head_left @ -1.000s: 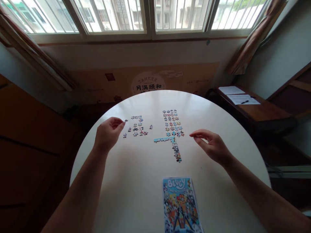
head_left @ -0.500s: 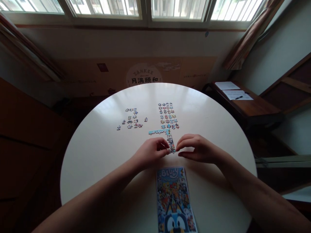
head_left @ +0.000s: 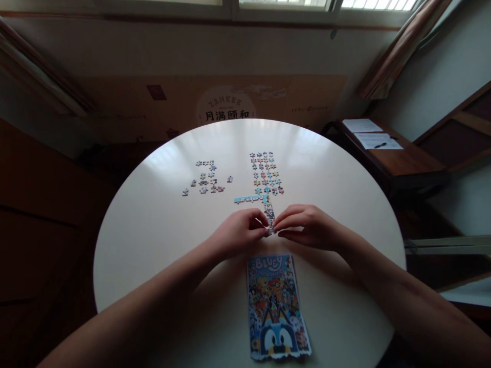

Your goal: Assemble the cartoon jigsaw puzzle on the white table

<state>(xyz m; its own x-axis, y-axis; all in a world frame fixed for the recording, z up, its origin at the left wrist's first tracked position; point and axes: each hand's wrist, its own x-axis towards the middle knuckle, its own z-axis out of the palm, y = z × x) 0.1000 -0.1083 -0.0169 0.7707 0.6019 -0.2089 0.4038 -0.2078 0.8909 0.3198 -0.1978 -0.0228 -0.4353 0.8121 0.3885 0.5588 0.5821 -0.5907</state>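
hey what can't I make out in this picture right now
All in the head view:
- Any piece inside the left hand: the hand itself hides it.
- Pictures on the loose pieces: too small.
- Writing on the papers: too small.
- Window: cut by the top edge.

A big round white table (head_left: 146, 230) stands in a dim room, and its far side shines with light from the window (head_left: 378, 4), which has bars behind the glass. Under the window is a pale wall (head_left: 230, 48) with a long tan board (head_left: 180, 102) low down that has writing on it, between a left curtain (head_left: 38, 71) and a right curtain (head_left: 406, 48). On the right, white papers (head_left: 360, 125) and a dark pen (head_left: 380, 145) lie on a brown wooden desk (head_left: 422, 159).
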